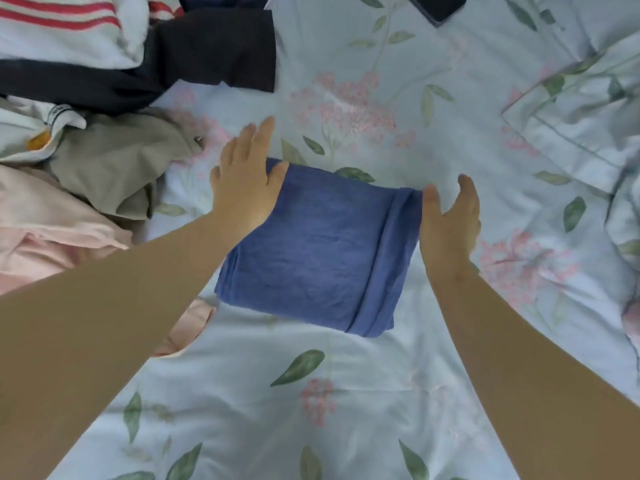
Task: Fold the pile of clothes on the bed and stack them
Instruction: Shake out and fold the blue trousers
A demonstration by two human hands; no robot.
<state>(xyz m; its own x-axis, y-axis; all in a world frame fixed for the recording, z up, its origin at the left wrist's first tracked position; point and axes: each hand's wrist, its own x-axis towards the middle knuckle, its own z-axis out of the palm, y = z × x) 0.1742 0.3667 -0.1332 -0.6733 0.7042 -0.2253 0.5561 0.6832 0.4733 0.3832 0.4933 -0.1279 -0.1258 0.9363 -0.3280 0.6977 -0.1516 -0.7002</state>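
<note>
Blue garment (317, 247) folded mid-bed, being squared up.
Left hand (244, 187) flat, spread on its corner; right hand (450, 223) open at right edge. Next: set aside, pull from pile (104, 157).

Bare forearms (121, 289), left hand (244, 188), right hand (450, 226).

Home bedroom. The whole view is a bed (346, 410) covered by a pale blue sheet printed with pink flowers and green leaves. A crumpled pillow (581, 126) in a matching floral case lies at the right edge. A loose pile of clothes (86, 133) runs along the left edge into the far left corner: red-striped white piece (59, 15), dark garment (214, 46), olive garment (117, 157), pink garment (41, 230). A dark phone (438, 6) lies at the far edge. A folded blue garment (311, 251) lies flat mid-bed.
</note>
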